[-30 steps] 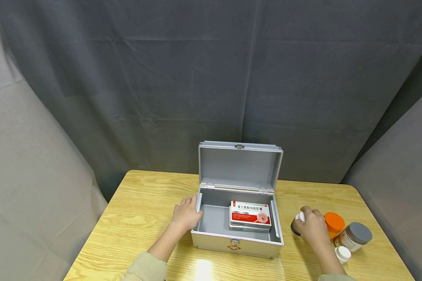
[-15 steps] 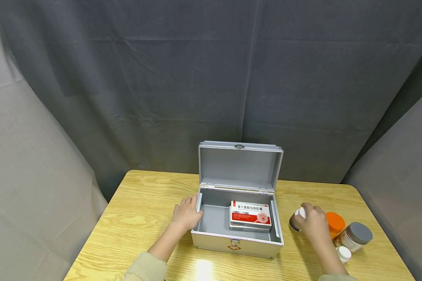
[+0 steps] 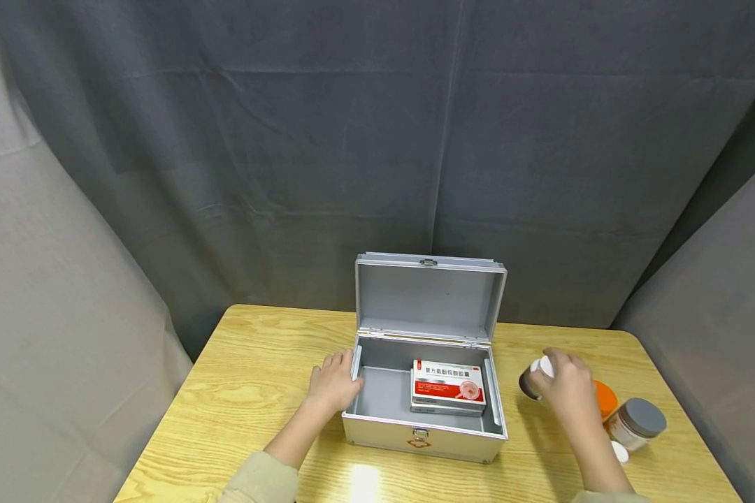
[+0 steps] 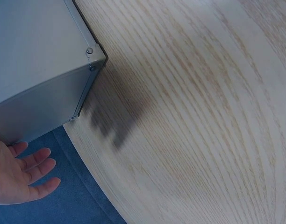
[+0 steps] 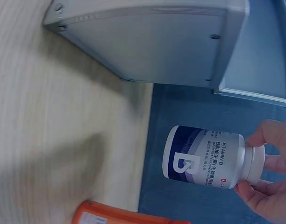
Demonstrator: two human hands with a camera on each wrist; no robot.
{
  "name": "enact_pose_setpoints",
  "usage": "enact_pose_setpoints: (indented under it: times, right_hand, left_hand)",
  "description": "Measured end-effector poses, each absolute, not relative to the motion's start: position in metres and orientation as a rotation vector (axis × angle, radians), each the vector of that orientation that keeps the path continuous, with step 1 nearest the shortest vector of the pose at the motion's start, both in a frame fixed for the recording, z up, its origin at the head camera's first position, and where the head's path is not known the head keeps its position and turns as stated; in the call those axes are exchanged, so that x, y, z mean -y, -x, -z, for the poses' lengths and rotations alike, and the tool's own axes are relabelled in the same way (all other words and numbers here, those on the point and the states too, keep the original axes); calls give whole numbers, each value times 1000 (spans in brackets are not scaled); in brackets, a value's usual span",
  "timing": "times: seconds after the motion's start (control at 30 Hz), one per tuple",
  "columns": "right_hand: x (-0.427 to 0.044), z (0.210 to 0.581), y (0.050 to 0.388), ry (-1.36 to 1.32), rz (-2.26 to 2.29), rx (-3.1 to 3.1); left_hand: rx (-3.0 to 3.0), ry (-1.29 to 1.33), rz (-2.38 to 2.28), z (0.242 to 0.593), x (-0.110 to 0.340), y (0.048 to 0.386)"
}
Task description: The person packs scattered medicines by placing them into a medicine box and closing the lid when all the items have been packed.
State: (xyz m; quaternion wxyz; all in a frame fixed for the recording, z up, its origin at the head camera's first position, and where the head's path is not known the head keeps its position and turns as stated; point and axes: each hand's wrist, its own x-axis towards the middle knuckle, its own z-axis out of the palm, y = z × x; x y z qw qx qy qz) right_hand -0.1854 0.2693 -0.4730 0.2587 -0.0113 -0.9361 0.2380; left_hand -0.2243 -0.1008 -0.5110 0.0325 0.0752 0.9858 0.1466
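My right hand [image 3: 566, 388] pinches the white cap of a vitamin B bottle [image 5: 203, 158], white with a dark blue band. The bottle is off the table, tilted, to the right of a silver first-aid case [image 3: 384, 433]. That case stands with its lid up. Inside, on the right, lies a red and white medicine box [image 3: 449, 384] on top of another box. My left hand [image 3: 333, 383] rests on the case's left rim, thumb over the edge. In the left wrist view its fingers [image 4: 40, 173] are spread and relaxed beside the case's outer side.
At the right of the wooden table [image 3: 258, 363] stand an orange-capped bottle [image 3: 606, 398], a jar with a grey lid [image 3: 642, 419] and a small white-capped bottle [image 3: 620, 453], partly hidden by the right arm. Grey cloth [image 3: 314, 154] hangs behind the table and at both sides.
The right hand has lifted the vitamin B bottle from the table and moved slightly up and away from me. The left hand and the case have not moved.
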Motion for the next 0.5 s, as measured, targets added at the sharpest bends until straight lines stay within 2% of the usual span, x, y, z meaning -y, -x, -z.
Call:
enact_pose_setpoints:
  times: [0.5]
  right_hand:
    - [-262,444,180,21,-659,2506]
  left_hand:
    - [-3036,-228,-464,511,100,224]
